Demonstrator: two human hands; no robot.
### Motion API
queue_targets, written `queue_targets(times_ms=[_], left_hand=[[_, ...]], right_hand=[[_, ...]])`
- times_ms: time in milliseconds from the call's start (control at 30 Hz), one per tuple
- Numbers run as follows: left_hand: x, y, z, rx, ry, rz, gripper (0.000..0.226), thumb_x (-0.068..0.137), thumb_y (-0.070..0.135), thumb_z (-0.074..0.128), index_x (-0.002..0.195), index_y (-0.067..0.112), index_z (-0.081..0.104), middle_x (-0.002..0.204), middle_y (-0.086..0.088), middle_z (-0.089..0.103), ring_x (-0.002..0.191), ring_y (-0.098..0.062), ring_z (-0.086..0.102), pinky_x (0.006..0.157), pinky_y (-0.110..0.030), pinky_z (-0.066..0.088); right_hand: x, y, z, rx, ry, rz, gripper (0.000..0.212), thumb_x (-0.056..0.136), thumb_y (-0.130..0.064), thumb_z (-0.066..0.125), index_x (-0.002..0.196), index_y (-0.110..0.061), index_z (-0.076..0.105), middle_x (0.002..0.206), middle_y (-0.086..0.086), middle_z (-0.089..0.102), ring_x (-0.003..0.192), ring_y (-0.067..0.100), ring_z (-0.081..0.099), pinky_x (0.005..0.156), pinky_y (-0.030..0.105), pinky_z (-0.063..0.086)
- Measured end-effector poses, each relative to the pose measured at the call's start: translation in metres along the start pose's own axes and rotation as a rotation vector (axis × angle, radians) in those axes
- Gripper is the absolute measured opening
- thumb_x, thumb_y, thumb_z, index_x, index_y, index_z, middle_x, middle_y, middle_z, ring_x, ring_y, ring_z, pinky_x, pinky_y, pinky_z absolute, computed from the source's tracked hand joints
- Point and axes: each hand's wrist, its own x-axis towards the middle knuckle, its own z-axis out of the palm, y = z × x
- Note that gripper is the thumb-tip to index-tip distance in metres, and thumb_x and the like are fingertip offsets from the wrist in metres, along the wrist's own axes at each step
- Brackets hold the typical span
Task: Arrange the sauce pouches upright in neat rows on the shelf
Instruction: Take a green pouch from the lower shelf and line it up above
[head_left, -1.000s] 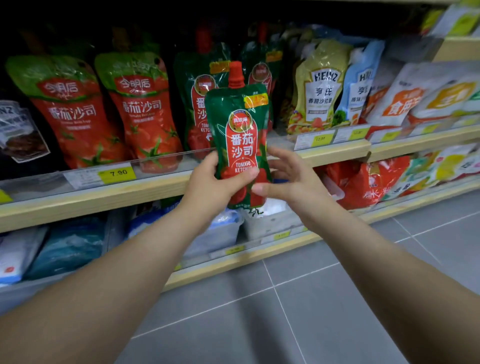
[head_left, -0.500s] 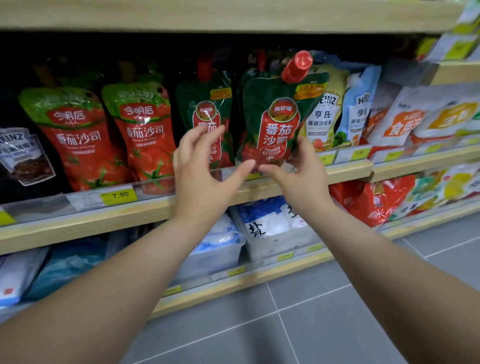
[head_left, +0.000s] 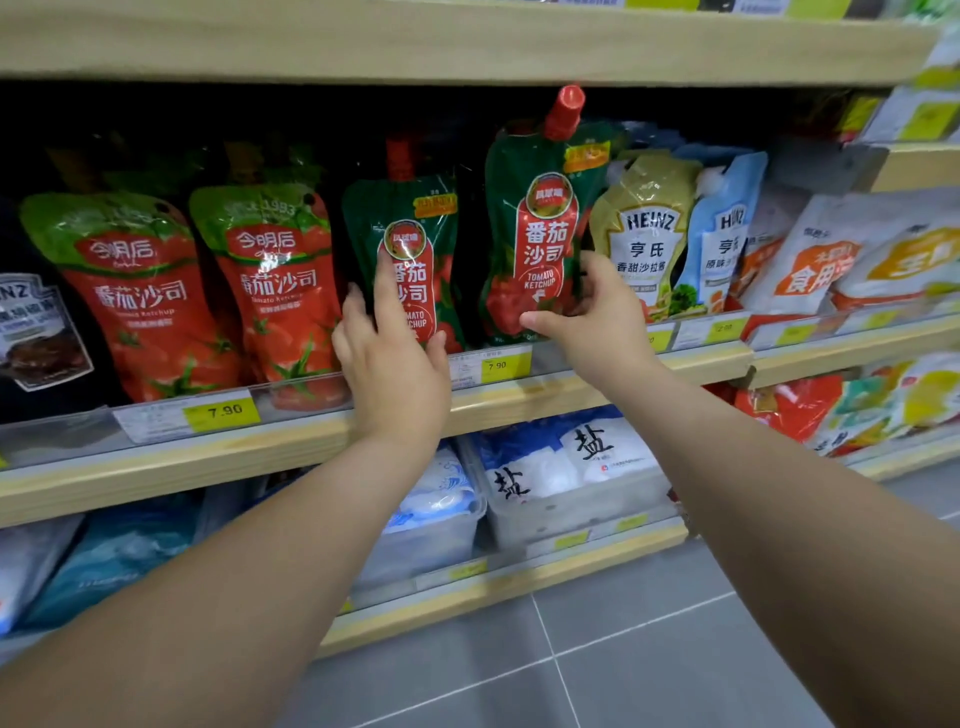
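A green ketchup pouch with a red cap (head_left: 540, 228) stands nearly upright on the wooden shelf (head_left: 545, 397), leaning slightly right. My right hand (head_left: 587, 317) grips its lower right edge. A second green ketchup pouch (head_left: 410, 249) stands just to its left; my left hand (head_left: 389, 358) rests against its front with fingers spread, holding nothing. Two red ketchup pouches, one (head_left: 135, 291) beside the other (head_left: 280, 286), stand further left.
Heinz pouches (head_left: 649, 228) and white bags (head_left: 831, 249) fill the shelf to the right. A dark Heinz pouch (head_left: 31, 327) is at far left. Clear price-tag strip (head_left: 218, 413) fronts the shelf. Salt bags in bins (head_left: 561, 467) sit below. An upper shelf board (head_left: 467, 47) hangs overhead.
The green pouch went from in front of the shelf up onto it and now stands more upright. My left hand let go of it and moved onto the neighbouring green pouch.
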Motion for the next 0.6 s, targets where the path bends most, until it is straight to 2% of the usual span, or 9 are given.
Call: queue_targets(times_ms=[100,233,333,367,433,500,600], left_hand=[[0.001,-0.001,0.001,0.018,0.023,0.038,0.077,0.088,0.018,0.063,0.149,0.024,0.016,0.139,-0.018,0.04,0.127,-0.034,0.031,0.106,-0.047,0.03],[0.001,-0.001,0.003,0.087,0.047,0.083,0.079,0.086,0.023,0.066,0.149,0.023,0.017,0.131,-0.019,0.046,0.119,-0.036,0.038,0.101,-0.045,0.033],[0.002,-0.005,0.002,0.123,0.052,0.114,0.08,0.085,0.026,0.066,0.148,0.023,0.017,0.127,-0.018,0.049,0.116,-0.034,0.04,0.099,-0.043,0.034],[0.002,-0.006,0.001,0.115,0.041,0.126,0.08,0.085,0.025,0.066,0.148,0.023,0.017,0.127,-0.017,0.048,0.116,-0.034,0.041,0.099,-0.043,0.035],[0.001,-0.007,0.0,0.083,0.012,0.143,0.08,0.086,0.022,0.066,0.149,0.024,0.016,0.128,-0.017,0.046,0.118,-0.033,0.04,0.099,-0.041,0.035],[0.001,-0.009,-0.002,0.078,-0.007,0.162,0.081,0.086,0.021,0.065,0.149,0.026,0.014,0.128,-0.016,0.045,0.119,-0.032,0.039,0.096,-0.038,0.036],[0.002,-0.012,-0.005,0.094,-0.024,0.187,0.082,0.087,0.021,0.064,0.149,0.028,0.011,0.129,-0.016,0.045,0.119,-0.032,0.043,0.089,-0.033,0.035]], right_hand=[[0.004,0.001,0.0,-0.035,-0.03,-0.018,0.065,0.071,-0.025,0.081,0.125,-0.02,0.045,0.115,0.0,0.065,0.104,0.019,0.061,0.09,0.045,0.052],[0.005,0.006,-0.001,-0.094,-0.095,0.004,0.066,0.073,-0.025,0.079,0.128,-0.017,0.045,0.12,0.004,0.063,0.11,0.022,0.058,0.093,0.047,0.05],[0.009,0.006,-0.005,-0.15,-0.191,0.072,0.071,0.076,-0.027,0.077,0.137,-0.014,0.041,0.127,0.006,0.058,0.113,0.023,0.055,0.091,0.037,0.048],[0.01,0.004,-0.006,-0.179,-0.221,0.088,0.071,0.078,-0.028,0.075,0.137,-0.012,0.039,0.123,0.005,0.058,0.108,0.022,0.056,0.084,0.032,0.047],[0.013,-0.001,-0.008,-0.219,-0.262,0.107,0.066,0.081,-0.028,0.072,0.136,-0.008,0.041,0.099,-0.004,0.058,0.088,0.016,0.056,0.07,0.028,0.044],[0.013,-0.004,-0.006,-0.207,-0.247,0.102,0.066,0.078,-0.029,0.075,0.133,-0.009,0.042,0.091,-0.013,0.051,0.08,0.012,0.052,0.067,0.028,0.043],[0.007,-0.004,0.005,-0.126,-0.121,0.066,0.082,0.071,-0.035,0.08,0.136,-0.013,0.035,0.107,-0.007,0.05,0.093,0.011,0.049,0.076,0.03,0.043]])
